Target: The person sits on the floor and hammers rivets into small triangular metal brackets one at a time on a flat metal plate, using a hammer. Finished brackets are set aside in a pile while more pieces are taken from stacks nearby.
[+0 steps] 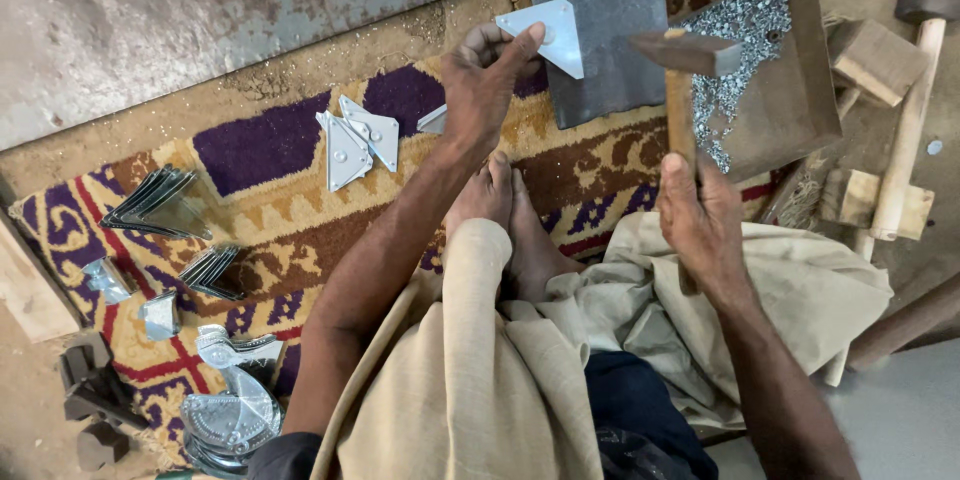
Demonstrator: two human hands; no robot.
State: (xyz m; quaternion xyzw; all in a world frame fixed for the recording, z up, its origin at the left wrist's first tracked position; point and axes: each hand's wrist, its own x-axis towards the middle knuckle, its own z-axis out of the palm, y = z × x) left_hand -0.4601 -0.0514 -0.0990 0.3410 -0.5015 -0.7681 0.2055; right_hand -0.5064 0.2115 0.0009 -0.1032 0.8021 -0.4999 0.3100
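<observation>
While left hand (487,80) pinches the triangular metal plate (553,35) over the steel block (600,30), upper centre, right hand (700,215) grips the hammer (685,65) just right of it, handle vertical.

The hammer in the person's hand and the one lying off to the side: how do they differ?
The held hammer is raised upright in the right hand, while the second hammer lies untouched on the ground. The held hammer has a dark, flat, wedge-shaped head and dark handle; the second hammer has a rounder head and pale handle. Both have wooden handles.

left hand (485,80) fingers pinched, right hand (700,220) fisted
</observation>
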